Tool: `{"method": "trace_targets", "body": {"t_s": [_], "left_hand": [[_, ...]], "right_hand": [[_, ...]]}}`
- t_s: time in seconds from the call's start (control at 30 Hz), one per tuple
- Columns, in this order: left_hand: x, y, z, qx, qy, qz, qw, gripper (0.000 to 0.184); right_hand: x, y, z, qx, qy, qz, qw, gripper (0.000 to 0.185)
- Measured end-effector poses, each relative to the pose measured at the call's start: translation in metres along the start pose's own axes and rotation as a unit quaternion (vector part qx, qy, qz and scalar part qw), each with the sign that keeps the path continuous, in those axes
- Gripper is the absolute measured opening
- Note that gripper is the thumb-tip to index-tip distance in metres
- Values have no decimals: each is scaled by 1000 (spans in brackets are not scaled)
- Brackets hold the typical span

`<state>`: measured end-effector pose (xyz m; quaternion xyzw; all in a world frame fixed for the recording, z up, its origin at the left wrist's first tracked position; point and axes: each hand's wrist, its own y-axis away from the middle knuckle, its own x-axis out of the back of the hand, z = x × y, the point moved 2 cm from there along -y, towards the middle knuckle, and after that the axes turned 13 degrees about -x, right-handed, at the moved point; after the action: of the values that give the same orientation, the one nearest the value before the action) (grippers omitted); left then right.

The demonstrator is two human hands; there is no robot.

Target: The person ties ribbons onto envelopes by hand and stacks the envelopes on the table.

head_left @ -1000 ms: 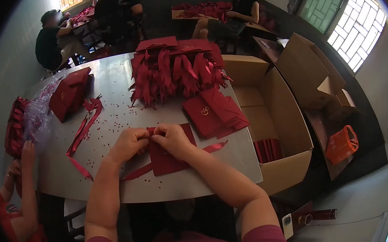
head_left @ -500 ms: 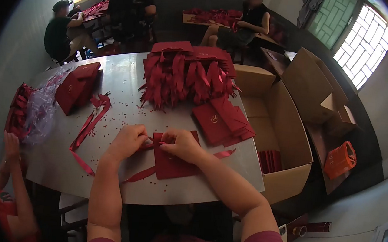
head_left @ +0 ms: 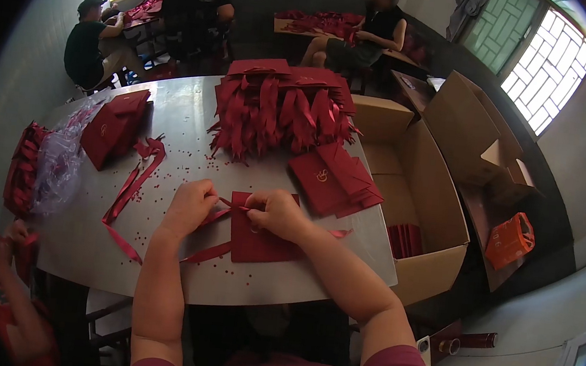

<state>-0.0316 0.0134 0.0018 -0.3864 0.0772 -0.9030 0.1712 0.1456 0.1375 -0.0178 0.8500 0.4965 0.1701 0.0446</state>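
Observation:
A dark red bag lies flat on the grey table in front of me. My left hand, at the bag's left edge, is closed in a pinch on a red ribbon. Over the bag's upper part, my right hand pinches the ribbon near the bag's top edge. Ribbon ends stick out on both sides of the bag. Behind my right hand lie several folded red bags. Loose ribbons lie left of my left hand.
A stack of red bags with hanging ribbons stands at the table's back. An open cardboard box is at the right. Plastic wrap and more bags lie left. A co-worker's hands are at the lower left; other people sit behind.
The view has shifted, moving the scene slightly right overall. My hands have drawn a little apart, with ribbon between them. The co-worker's hands at the left have moved.

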Motion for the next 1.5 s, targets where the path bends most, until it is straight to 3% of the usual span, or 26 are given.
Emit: {"method": "trace_targets", "body": {"t_s": [0.13, 0.2, 0.47, 0.63, 0.77, 0.93, 1.0, 1.03, 1.07, 1.13, 1.17, 1.23, 1.27, 1.33, 1.47, 1.5], "left_hand": [[3, -1, -13, 2, -40, 50, 998, 13], [7, -2, -15, 30, -37, 74, 996, 13], [4, -2, -31, 64, -37, 127, 989, 13], [9, -2, -53, 70, -103, 148, 981, 12], [10, -3, -45, 102, -66, 120, 985, 12], [6, -1, -44, 47, -125, 127, 983, 16], [5, -2, -48, -10, -174, 207, 963, 17], [9, -1, -41, 21, -175, 184, 967, 20], [13, -1, -27, 57, -176, 162, 969, 24], [16, 6, 1, 177, 37, 110, 977, 32], [17, 7, 7, 191, 31, 110, 975, 32], [11, 4, 13, 238, 88, 9, 967, 33], [7, 5, 10, 240, 89, 8, 967, 33], [-5, 6, 9, 114, 37, -20, 993, 30], [-22, 5, 0, 87, 105, -4, 991, 22], [-19, 5, 3, 133, 139, 10, 981, 19]], "right_hand": [[3, -2, 1, 49, 41, 39, 997, 15], [7, 1, -6, 60, 131, 75, 987, 14], [7, -3, -1, 22, 114, 64, 991, 17], [8, -1, -3, -4, 117, 63, 991, 18], [8, 1, -2, -2, 76, 73, 994, 15], [13, 0, -6, -23, 80, 41, 996, 20], [17, -3, -3, 119, 192, 73, 971, 31], [20, -3, -6, 57, 177, 48, 981, 42], [20, -10, 3, 75, 149, 35, 985, 44], [22, 4, -12, 23, 155, 1, 988, 42], [21, 3, -8, 21, 149, -13, 989, 42], [25, 2, -9, 14, 88, -12, 996, 39], [25, 3, -9, 2, 78, -1, 997, 37], [24, 3, -9, 24, 117, 24, 993, 36], [25, 9, -20, 49, 177, 43, 982, 33], [30, 12, -21, 37, 180, 47, 982, 33]]}}
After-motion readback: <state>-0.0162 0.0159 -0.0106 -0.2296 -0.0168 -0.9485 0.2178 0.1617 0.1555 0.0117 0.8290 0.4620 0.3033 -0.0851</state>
